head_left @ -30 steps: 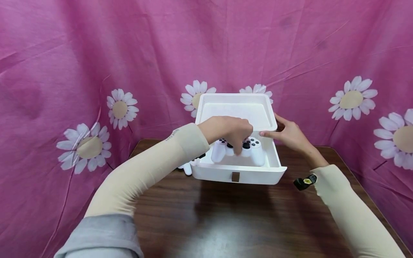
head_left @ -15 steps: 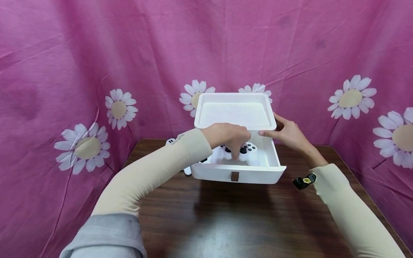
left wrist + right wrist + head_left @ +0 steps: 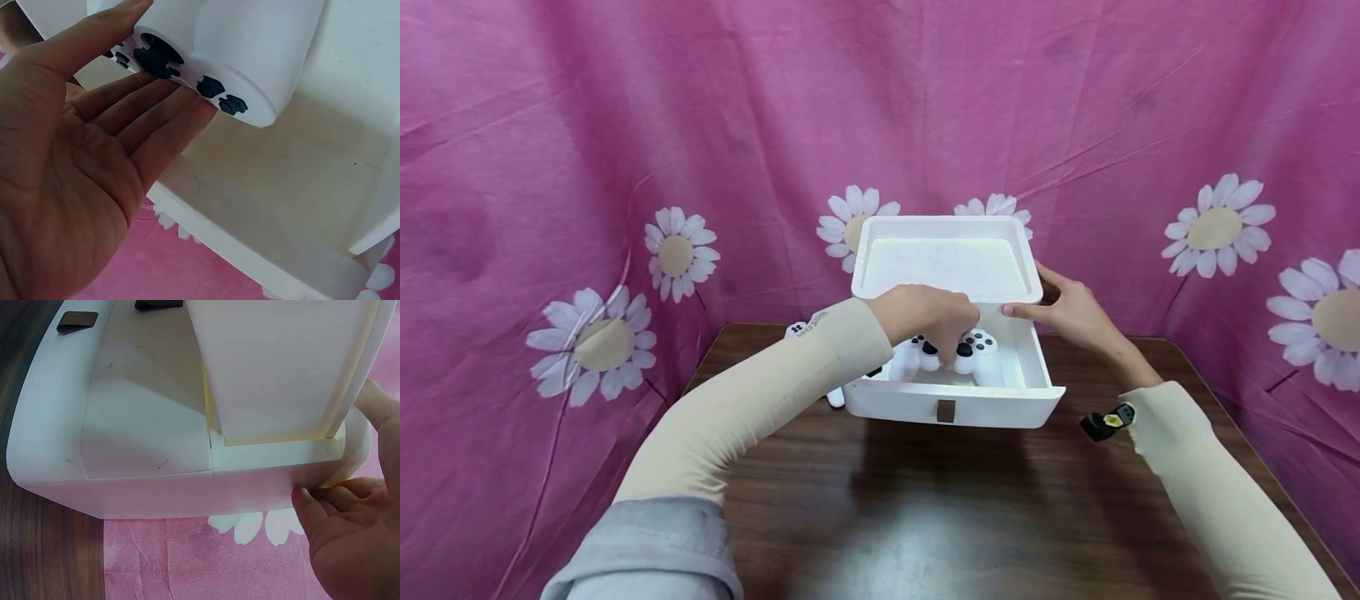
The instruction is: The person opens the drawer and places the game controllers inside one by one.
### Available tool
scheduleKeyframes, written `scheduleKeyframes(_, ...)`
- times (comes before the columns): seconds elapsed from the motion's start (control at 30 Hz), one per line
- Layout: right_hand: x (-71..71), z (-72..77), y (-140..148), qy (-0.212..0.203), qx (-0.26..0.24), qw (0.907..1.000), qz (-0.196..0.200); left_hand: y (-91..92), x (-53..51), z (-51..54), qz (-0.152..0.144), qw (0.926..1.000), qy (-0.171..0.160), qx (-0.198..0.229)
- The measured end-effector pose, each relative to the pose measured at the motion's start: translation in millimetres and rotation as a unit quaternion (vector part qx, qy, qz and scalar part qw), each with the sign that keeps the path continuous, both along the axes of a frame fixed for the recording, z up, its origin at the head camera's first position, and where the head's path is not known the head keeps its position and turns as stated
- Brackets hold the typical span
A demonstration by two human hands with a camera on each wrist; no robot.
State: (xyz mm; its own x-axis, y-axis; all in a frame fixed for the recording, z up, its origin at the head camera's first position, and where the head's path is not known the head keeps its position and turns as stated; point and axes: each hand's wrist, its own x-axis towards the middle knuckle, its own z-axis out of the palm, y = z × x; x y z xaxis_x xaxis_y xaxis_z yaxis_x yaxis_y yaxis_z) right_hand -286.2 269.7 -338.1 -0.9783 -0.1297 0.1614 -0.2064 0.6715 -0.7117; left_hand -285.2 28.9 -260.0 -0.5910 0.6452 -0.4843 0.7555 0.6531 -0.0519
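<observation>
In the head view my left hand (image 3: 928, 317) reaches down into the pulled-out drawer (image 3: 895, 404) of a white box. It grips a white game controller (image 3: 990, 365) by its middle. The left wrist view shows the thumb on one side of the controller (image 3: 244, 44) and the fingers of my left hand (image 3: 81, 156) on the other, near the black sticks and buttons. My right hand (image 3: 1071, 317) holds the box's right rear side. In the right wrist view its thumb and fingers are spread around the corner of the box (image 3: 162, 499).
The box's upper tray (image 3: 947, 260) rises behind the drawer. A second white controller (image 3: 836, 398) lies left of the box, partly hidden by my left arm. Dark wooden table (image 3: 940, 500) lies in front. A pink flowered cloth (image 3: 820, 108) hangs behind.
My left hand and the controller have shifted slightly left and lower in the drawer, mostly in the first half second. The right hand keeps its place on the box.
</observation>
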Motion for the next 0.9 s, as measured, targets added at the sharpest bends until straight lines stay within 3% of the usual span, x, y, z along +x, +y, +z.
scheduleKeyframes(0.13,-0.2,0.1,-1,0.002,-0.001,1.0000,0.001,-3.5,-0.6,6.2,0.012,0.9996,-0.020,0.018)
scheduleKeyframes(0.27,-0.6,-0.2,-1,0.005,-0.002,1.0000,0.000,-11.9,-2.2,16.3,0.016,0.9969,-0.036,0.068)
scheduleKeyframes(0.43,-1.6,-1.3,-1,0.003,-0.006,1.0000,0.001,-27.3,-1.0,28.4,-0.025,0.9899,-0.032,0.136)
scheduleKeyframes(0.67,-2.4,-1.3,0,0.005,-0.005,1.0000,0.000,-53.9,16.9,41.6,-0.064,0.9682,-0.013,0.241)
scheduleKeyframes(0.9,-2.1,-1.8,0,0.001,-0.003,1.0000,-0.005,-77.2,46.5,40.4,-0.089,0.9394,0.046,0.328)
